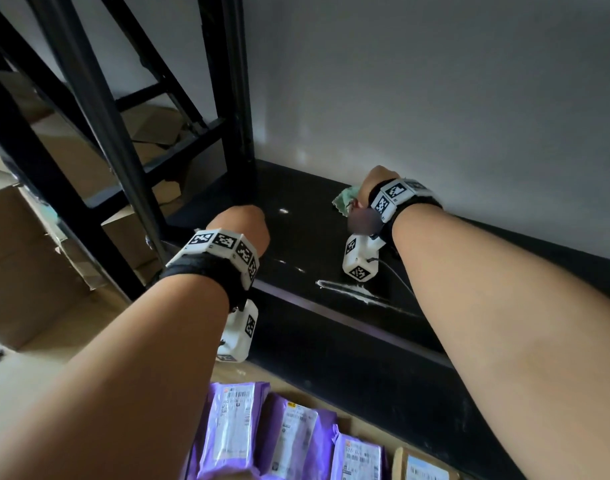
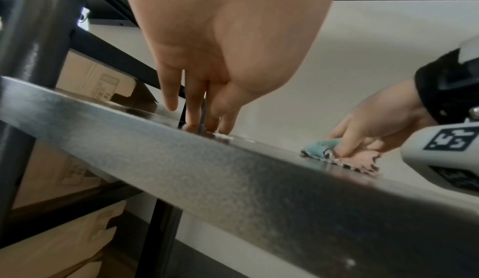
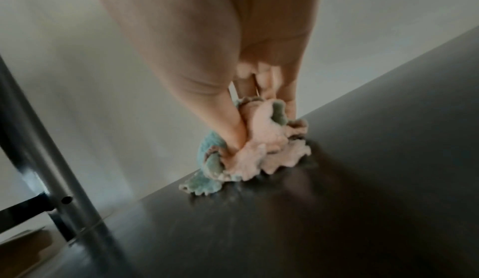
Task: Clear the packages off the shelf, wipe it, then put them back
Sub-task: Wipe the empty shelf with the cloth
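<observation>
Step in hand: I was wiping the shelf (image 1: 307,237); by my reckoning this was the middle of the task, clearing done and returning not yet begun.
Right hand: my right hand (image 1: 376,185) had thumb and fingers bunched round the cloth (image 3: 259,149), pressing the pink and teal wad down on the dark board close to the wall (image 1: 435,81) at the back.
Left hand: my left hand (image 1: 243,225) held nothing; its fingers (image 2: 193,108) were straight, tips resting on the board near the front lip, just beside the black upright (image 1: 234,98).
Packages: the purple packages (image 1: 262,434) lay in a row on the floor below the front edge, with a brown box (image 1: 423,469) beside them, all off the shelf.
What remained on the board: pale streaks (image 1: 352,292) and small white specks showed toward the front, well apart from the cloth.
How to do it well: I judged the wad too tight to cover much, so flattening it would serve better. Long overlapping passes from the back wall toward the front lip should carry the dust off, and the left corner by the upright needed a pass too.
Risk: sweeping forward could drop dirt onto the packages below.
</observation>
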